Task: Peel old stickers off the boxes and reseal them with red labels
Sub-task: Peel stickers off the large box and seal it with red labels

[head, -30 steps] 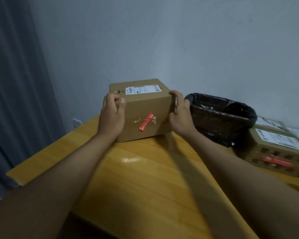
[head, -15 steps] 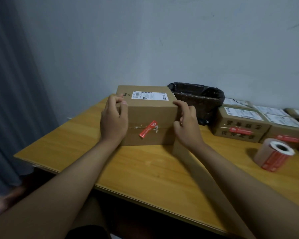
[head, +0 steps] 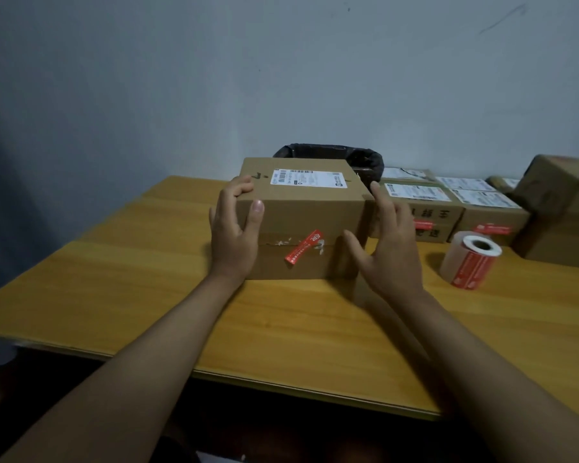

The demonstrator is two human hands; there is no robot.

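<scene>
**Clerk:** Box, cardboard, one item. Stands on the tabletop, near face toward the person. White shipping label on its top. Red sticker on the near face, lying aslant across the horizontal seam, long axis rising toward the box's right; torn paper scraps either side of it.

**Checker:** Hands?

**Clerk:** Left hand at the box's left corner, fingers curled over the top edge, thumb on the near face, clamped on the box. Right hand just beside the box's right side, fingers spread and straight, holding nothing; contact with the cardboard cannot be told.

**Checker:** Which hand for the sticker?

**Clerk:** Judgement only: the right, being free. The sticker lies to that hand's left, round the box's right corner, its raised upper end the nearer one.

**Checker:** Surroundings?

**Clerk:** Roll of red labels to the box's right, standing apart. Row of smaller boxes behind the roll, right of the box, several already red-labelled. Black-lined bin directly behind the box. Larger carton farthest right.
</scene>
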